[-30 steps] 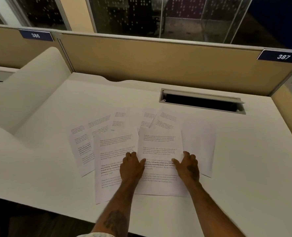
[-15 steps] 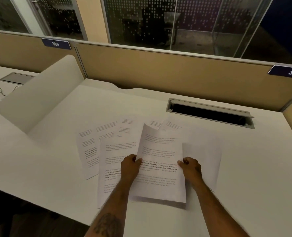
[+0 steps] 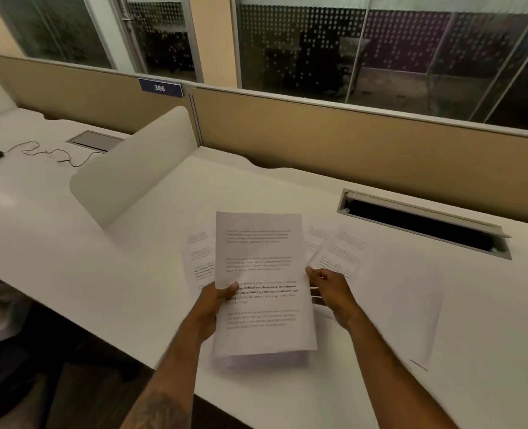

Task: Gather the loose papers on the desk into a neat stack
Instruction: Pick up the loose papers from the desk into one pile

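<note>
White desk (image 3: 380,382) surface, with printed sheets partly gathered. Your left hand (image 3: 214,308) grips the left edge of a raised sheaf of paper (image 3: 261,274), thumb pressed on the printed face and fingers hidden behind it. Your right hand (image 3: 330,289) closes on the sheaf's right edge at about mid-height, fingers curled around the margin. The sheaf is lifted clear of the desk and tilted toward you; a second sheet edge shows below the front page's bottom edge, so you hold more than one sheet (how many I cannot tell).

Loose pages remain flat on the desk. One printed sheet (image 3: 197,261) lies just left of the sheaf, partly hidden behind it. Further printed sheets (image 3: 340,249) fan out to the right, just beyond your right hand, overlapping one another. A blank-looking sheet (image 3: 411,305) lies furthest right, its near corner close to the desk's front area.

Behind the papers, a cable slot (image 3: 423,224) with its lid open is set in the desk, apart from the sheets. A white curved divider (image 3: 132,171) stands to the left, separating a neighbouring desk (image 3: 24,187) where a cable (image 3: 49,151) lies. A tan partition (image 3: 349,140) runs along the back, carrying a plate numbered 386 (image 3: 160,87).
</note>
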`<state>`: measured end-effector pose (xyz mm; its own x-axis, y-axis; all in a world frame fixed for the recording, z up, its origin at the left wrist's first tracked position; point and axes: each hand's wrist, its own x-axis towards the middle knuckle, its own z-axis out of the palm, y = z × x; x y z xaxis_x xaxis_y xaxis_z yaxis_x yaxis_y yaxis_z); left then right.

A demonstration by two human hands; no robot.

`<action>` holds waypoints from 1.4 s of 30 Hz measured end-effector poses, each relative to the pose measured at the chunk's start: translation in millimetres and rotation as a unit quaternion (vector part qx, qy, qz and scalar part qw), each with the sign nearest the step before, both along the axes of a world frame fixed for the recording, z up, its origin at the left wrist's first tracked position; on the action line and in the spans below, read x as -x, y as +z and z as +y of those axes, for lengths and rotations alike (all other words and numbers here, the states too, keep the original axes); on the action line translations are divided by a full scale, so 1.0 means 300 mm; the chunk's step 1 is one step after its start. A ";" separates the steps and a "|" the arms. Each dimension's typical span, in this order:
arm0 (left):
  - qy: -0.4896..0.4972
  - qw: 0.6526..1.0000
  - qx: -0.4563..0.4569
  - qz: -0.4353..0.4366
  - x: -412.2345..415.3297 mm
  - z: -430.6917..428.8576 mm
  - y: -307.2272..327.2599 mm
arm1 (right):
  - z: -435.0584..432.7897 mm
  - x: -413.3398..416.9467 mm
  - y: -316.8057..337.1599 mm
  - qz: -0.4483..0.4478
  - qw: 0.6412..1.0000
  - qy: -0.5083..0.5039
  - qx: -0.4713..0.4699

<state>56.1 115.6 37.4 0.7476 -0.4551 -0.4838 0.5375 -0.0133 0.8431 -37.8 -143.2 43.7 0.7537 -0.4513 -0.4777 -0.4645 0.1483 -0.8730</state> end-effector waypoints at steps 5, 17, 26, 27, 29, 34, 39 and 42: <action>0.032 0.999 -0.029 0.000 -0.074 0.223 -0.017 | 0.118 -0.023 -0.086 0.169 0.947 0.033 0.271; 0.064 0.998 -0.013 0.013 -0.135 0.403 -0.015 | 0.258 -0.067 -0.159 0.270 0.931 0.025 0.243; 0.076 0.997 -0.011 -0.008 -0.200 0.398 0.026 | 0.010 -0.077 0.042 0.025 0.986 -0.084 0.140; 0.078 0.997 -0.011 -0.013 -0.208 0.393 0.035 | -0.039 -0.066 0.080 0.004 0.987 -0.095 0.128; 0.079 0.997 -0.010 -0.021 -0.218 0.382 0.047 | -0.124 -0.036 0.143 -0.029 0.990 -0.101 0.097; 0.075 0.997 0.003 -0.028 -0.220 0.333 0.067 | -0.130 -0.016 0.207 -0.048 0.997 -0.034 0.057; 0.034 0.999 0.034 -0.013 -0.201 0.270 0.076 | 0.073 -0.075 0.151 -0.063 0.998 0.015 -0.002; 0.014 0.998 0.065 -0.009 -0.182 0.250 0.083 | 0.171 -0.097 0.109 -0.076 0.996 0.020 -0.046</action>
